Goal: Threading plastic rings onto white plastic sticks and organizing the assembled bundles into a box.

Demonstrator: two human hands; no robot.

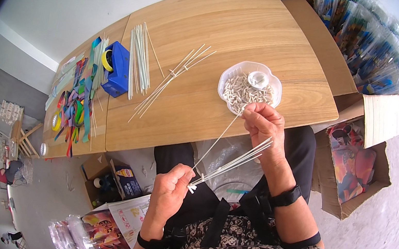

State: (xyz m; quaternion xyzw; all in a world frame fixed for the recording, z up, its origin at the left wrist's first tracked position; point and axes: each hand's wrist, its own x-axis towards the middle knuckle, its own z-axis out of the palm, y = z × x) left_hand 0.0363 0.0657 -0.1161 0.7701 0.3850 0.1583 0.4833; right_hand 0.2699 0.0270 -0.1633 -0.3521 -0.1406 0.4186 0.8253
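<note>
A thin white rod [218, 139] runs slanting between my hands. My right hand [263, 127] is closed in a pinch on its upper end, just in front of a scalloped clear plastic tub [222, 84]. Small white tube pieces [246, 91] fill the tub, with a little white round dish [258, 79] on top. Closed round the rod's lower end is my left hand [169, 191]. Below that rod a bundle of white rods [235, 162] fans toward my right wrist, with small white connectors [192, 188] at its lower end by my left fingers; which fingers support it is hard to tell.
On the wooden table [237, 21] lie a joined group of rods [175, 74] and loose rods [139, 60]. Farther left are a blue tape dispenser [118, 71] and colourful ribbons [77, 105]. Cardboard boxes [371, 175] and plastic-wrapped packs [379, 43] stand at the right.
</note>
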